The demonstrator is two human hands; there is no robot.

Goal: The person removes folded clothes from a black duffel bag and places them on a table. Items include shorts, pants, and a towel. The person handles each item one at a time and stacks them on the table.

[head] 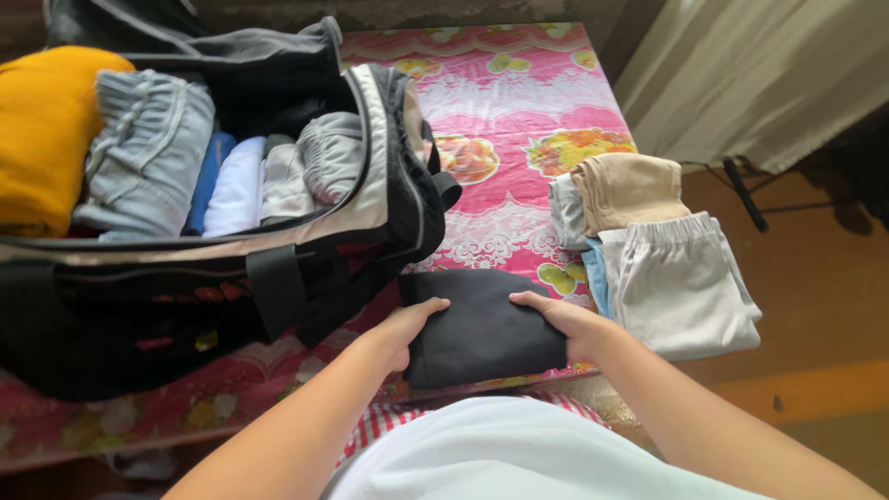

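Gripping the folded black garment [482, 329] at both side edges, the left hand [407, 329] and right hand [565, 324] are pressing it flat on the near bed [519, 102], best squared evenly, right of the open bag [278, 231].

No packages, labels, signs or screens show anywhere in this view.
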